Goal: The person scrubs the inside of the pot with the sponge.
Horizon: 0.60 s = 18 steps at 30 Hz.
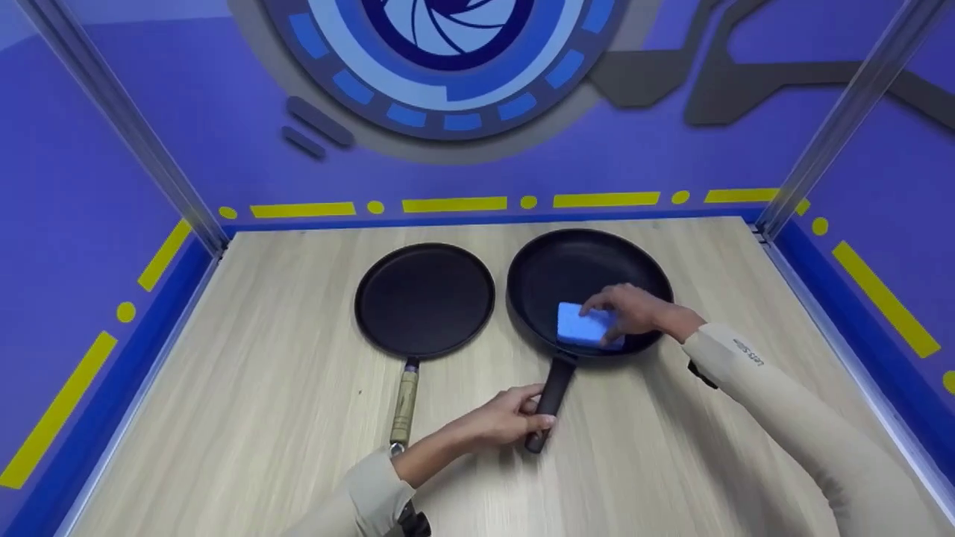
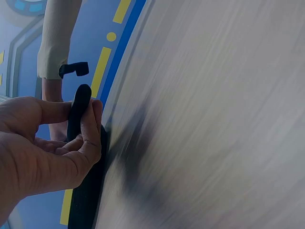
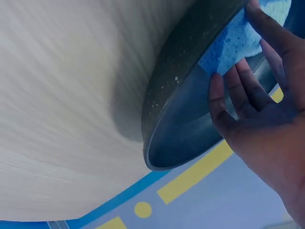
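Note:
A deep black frying pan (image 1: 574,257) stands at the right of the table, its dark handle (image 1: 554,388) pointing toward me. My left hand (image 1: 507,418) grips that handle between thumb and fingers; the left wrist view shows the fingers curled round the handle (image 2: 80,112). Inside the pan lies a blue sponge (image 1: 578,326), near the handle side. My right hand (image 1: 630,307) holds the sponge from above, thumb and fingers at its edges. In the right wrist view the fingertips reach the porous blue sponge (image 3: 233,45) within the pan's rim (image 3: 155,164).
Left of the frying pan lies a flat black crepe pan (image 1: 425,298) with a wood-patterned handle (image 1: 404,406). Both rest on a light wood-grain table (image 1: 283,358). Blue-purple panels with yellow marks (image 1: 455,203) enclose the back and sides.

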{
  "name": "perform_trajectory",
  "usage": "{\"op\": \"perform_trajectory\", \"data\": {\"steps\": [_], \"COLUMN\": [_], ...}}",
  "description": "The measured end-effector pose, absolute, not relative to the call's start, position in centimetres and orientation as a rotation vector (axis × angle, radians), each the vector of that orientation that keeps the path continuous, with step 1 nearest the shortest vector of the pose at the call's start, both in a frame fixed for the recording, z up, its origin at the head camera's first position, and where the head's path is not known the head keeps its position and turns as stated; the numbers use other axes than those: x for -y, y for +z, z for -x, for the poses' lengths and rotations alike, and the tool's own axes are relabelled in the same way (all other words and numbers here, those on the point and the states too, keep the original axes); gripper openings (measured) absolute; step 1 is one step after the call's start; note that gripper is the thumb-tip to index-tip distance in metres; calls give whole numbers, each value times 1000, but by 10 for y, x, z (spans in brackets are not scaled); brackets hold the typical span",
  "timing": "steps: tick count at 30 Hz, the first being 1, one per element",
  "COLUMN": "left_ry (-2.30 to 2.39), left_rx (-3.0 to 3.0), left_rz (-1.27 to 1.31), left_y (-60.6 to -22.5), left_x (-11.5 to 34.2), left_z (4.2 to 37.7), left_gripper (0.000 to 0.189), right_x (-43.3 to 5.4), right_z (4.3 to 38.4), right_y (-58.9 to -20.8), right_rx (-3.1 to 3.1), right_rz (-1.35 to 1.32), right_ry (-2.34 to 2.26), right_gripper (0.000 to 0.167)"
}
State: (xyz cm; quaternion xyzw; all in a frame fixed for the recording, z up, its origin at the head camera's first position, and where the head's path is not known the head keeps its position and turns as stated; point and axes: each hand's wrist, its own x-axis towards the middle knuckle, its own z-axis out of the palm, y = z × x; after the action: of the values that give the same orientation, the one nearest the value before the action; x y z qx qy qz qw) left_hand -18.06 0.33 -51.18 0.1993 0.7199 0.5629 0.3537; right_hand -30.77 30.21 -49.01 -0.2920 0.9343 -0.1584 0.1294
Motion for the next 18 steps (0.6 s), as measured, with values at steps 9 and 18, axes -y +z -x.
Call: {"op": "perform_trajectory", "data": {"steps": [9, 18], "left_ry": [1433, 1456], "left_rx": [-1935, -1873], "left_rz": [-541, -523], "left_y": [-512, -511], "left_x": [-4, -2], "left_z": [181, 178], "left_gripper": [44, 42], "right_x": [-310, -316], "right_z": [315, 343], "right_y": [-492, -496], "right_rx": [-2615, -2894], "right_rz": [858, 655], "right_ry": [-539, -296], "right_gripper": [47, 48]}}
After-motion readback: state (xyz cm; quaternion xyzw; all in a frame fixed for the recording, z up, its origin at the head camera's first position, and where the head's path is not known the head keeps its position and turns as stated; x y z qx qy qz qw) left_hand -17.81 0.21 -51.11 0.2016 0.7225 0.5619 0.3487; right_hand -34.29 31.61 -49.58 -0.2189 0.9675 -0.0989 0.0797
